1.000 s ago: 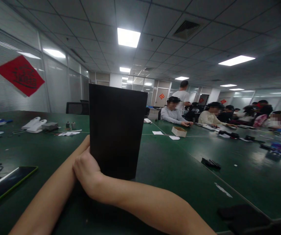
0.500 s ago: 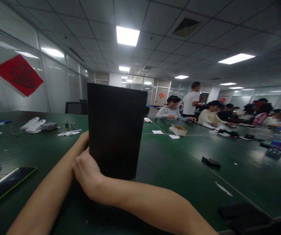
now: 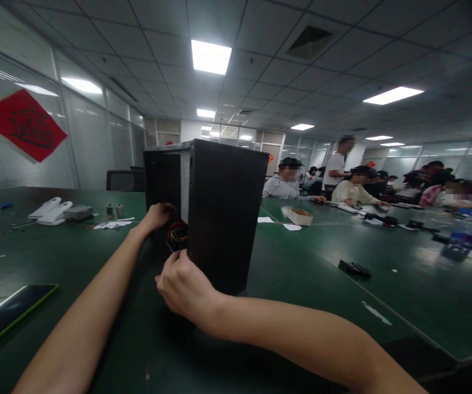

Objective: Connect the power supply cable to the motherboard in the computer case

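A black computer case (image 3: 228, 213) stands upright on the green table (image 3: 297, 312), its open side turned to the left. Inside the opening, coloured cables (image 3: 177, 232) show near the bottom. My left hand (image 3: 160, 217) reaches to the open side, with its fingertips partly hidden in the dark interior. Lower down, my right hand (image 3: 184, 282) is closed at the near edge of the opening, its fingers bent around something I cannot make out.
A phone (image 3: 10, 314) lies at the left edge. Farther back are white bags (image 3: 53, 210), a grey box (image 3: 78, 212) and an open carton (image 3: 300, 216). A black item (image 3: 354, 268) lies to the right. Several people sit or stand beyond.
The case has turned, so that its open side and cables now show. My hands have moved apart; the right one has shifted right and down.
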Demonstrator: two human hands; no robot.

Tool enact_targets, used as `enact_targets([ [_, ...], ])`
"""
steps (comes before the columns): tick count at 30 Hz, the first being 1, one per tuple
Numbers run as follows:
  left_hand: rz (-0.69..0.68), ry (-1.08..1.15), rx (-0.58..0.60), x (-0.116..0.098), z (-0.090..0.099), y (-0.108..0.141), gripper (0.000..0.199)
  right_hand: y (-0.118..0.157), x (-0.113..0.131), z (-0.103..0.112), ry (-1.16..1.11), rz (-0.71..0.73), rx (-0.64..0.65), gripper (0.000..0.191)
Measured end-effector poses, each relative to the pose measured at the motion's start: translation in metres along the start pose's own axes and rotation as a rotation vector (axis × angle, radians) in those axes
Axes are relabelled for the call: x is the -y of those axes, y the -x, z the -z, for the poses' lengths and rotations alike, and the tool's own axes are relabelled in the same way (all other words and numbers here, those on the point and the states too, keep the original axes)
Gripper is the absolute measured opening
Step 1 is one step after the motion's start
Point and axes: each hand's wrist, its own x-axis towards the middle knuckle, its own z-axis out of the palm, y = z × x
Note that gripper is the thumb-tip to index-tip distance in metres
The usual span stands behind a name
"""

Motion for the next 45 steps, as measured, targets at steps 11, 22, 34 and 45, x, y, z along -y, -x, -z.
enact_targets([
  [11, -0.043, -0.251, 0.255, -0.041, -0.016, -0.002, 0.055, 0.097, -0.072, -0.038, -0.043, -0.302, 0.137, 0.036],
  [22, -0.261, -0.312, 0.482, -0.094, -0.013, 0.017, 0.069, 0.179, -0.148, -0.116, -0.086, -0.319, 0.03, 0.039],
  [34, -0.31, -0.436, 0.558, -0.129, 0.004, 0.043, 0.037, 0.204, -0.159, -0.119, -0.207, -0.365, 0.101, 0.041],
  [45, -0.32, -0.439, 0.552, -0.127, -0.001, 0.039, 0.035, 0.204, -0.16, -0.119, -0.208, -0.349, 0.117, 0.045],
])
